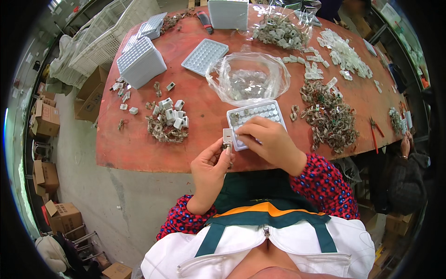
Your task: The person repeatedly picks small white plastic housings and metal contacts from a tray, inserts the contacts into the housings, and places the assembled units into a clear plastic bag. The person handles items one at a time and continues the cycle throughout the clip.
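Observation:
My left hand (208, 168) pinches a small white square plastic housing (227, 134) between thumb and fingers, near the table's front edge. A small shiny part shows at the thumb tip, just under the housing; its kind is unclear. My right hand (274, 145) has its fingers curled together beside the housing's right side. Whatever those fingertips hold, if anything, is hidden. Under the right hand lies a white tray (229, 121) with rows of small round pale pieces. A few loose bits rest in its far left corner.
Coiled wires (327, 123) heap at right, past which lie red-handled pliers (374, 132). White housings (179, 114) sit on wires at left. Beyond the tray stands an open clear plastic bag (218, 76). Stacked trays (141, 65) rise at far left. Another person's hand (407, 144) is at far right.

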### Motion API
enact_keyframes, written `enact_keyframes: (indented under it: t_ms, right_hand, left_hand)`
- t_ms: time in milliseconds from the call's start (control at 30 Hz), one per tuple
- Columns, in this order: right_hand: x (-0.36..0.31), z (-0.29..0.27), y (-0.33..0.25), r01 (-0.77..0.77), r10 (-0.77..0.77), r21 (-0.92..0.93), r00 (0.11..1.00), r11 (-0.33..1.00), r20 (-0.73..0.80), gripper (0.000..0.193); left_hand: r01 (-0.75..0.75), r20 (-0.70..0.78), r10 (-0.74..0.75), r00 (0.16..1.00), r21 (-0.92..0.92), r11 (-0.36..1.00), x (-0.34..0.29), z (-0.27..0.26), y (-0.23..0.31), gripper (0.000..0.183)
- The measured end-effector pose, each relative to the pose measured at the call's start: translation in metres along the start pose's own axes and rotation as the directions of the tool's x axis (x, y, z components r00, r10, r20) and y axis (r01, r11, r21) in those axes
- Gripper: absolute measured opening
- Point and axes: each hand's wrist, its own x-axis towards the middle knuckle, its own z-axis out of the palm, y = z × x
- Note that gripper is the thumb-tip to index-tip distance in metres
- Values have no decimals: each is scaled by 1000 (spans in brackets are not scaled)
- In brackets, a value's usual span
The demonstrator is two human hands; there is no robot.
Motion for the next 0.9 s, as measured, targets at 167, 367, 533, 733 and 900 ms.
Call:
enact_keyframes:
  t_ms: [167, 367, 533, 733, 900]
  right_hand:
    - [-17, -1, -29, -115, 124, 149, 991, 982, -51, 19]
    - [-21, 2, -32, -73, 72, -5, 992, 997, -106, 23]
    - [-24, 2, -33, -62, 61, -8, 993, 998, -101, 16]
    - [-23, 1, -32, -131, 134, 26, 985, 991, -112, 14]
    - [-23, 0, -39, -91, 81, -72, 988, 993, -132, 14]
  left_hand:
    - [-60, 57, 60, 997, 7, 998, 1, 6, -5, 38]
    - [-89, 57, 88, 994, 15, 996, -3, 9, -6, 38]
    - [-87, 67, 88, 994, -8, 996, -3, 10, -10, 38]
    - [-113, 86, 112, 990, 10, 994, -4, 12, -10, 38]
    - [-104, 80, 103, 991, 8, 995, -6, 13, -12, 39]
